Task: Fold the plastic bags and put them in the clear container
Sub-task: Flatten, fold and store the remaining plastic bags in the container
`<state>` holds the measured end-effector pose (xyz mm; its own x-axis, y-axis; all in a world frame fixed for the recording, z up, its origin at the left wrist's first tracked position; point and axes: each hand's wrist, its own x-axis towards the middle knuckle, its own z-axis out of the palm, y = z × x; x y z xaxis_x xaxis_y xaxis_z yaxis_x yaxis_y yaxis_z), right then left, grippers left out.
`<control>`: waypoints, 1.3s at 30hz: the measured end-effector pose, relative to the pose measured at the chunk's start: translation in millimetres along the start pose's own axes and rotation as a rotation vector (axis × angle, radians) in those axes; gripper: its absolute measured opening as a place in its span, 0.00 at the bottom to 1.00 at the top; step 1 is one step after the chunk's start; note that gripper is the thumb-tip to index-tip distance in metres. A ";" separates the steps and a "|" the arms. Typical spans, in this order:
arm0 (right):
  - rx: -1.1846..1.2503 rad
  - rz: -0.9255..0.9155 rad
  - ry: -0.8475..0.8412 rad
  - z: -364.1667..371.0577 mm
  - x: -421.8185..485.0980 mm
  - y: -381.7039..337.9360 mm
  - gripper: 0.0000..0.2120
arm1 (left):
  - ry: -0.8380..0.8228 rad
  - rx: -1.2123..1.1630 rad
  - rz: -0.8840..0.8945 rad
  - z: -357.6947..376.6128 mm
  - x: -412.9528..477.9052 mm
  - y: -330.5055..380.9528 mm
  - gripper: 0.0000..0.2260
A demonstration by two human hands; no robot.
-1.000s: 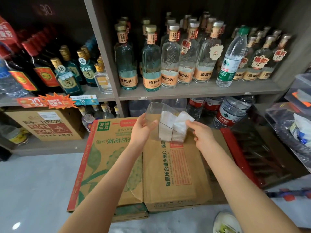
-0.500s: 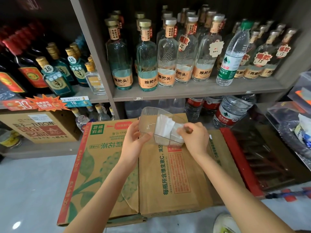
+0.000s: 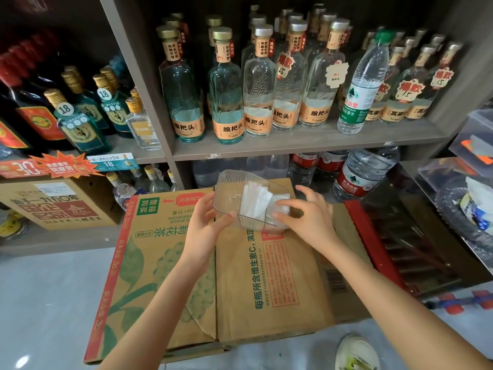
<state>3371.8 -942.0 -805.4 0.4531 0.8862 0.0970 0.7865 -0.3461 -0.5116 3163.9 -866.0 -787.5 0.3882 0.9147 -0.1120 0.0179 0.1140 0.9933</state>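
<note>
Shop shelves [image 3: 293,145] packed with liquor bottles fill the wall ahead, and cardboard boxes [image 3: 266,289] lie flat below my arms. My left hand [image 3: 205,222] grips the clear container [image 3: 229,188] by its near left side, thumb curled against the wall, and holds it tilted just over the boxes. The folded plastic bags [image 3: 256,202] stand inside, toward its right end. My right hand [image 3: 312,217] is loosely spread, with forefinger and thumb tips touching the bags and clasping nothing. I think the springy folds could open and climb out once I let go, or the tilt could spill them onto the boxes. A second ago that hand pinched a bag poking past the rim. Now the bag sits lower and my fingers have opened.
</note>
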 end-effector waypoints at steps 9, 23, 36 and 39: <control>-0.201 0.173 -0.182 -0.7 18.7 -27.0 0.23 | 0.010 0.015 -0.005 -0.3 6.1 0.1 0.25; -0.164 0.089 -0.061 -18.5 8.9 -14.6 0.20 | 0.006 0.016 -0.001 3.0 -1.3 0.9 0.22; -0.148 0.125 -0.086 -18.2 5.0 -19.9 0.24 | 0.008 0.033 -0.009 2.5 -2.4 -1.7 0.22; 0.030 0.167 0.004 -28.1 -11.0 -10.3 0.21 | 0.025 0.041 -0.020 7.6 3.9 0.6 0.19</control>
<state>3370.6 -956.8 -777.2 0.5778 0.8161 0.0121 0.6876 -0.4787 -0.5460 3172.5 -865.4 -787.2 0.3646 0.9217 -0.1323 0.0631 0.1173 0.9911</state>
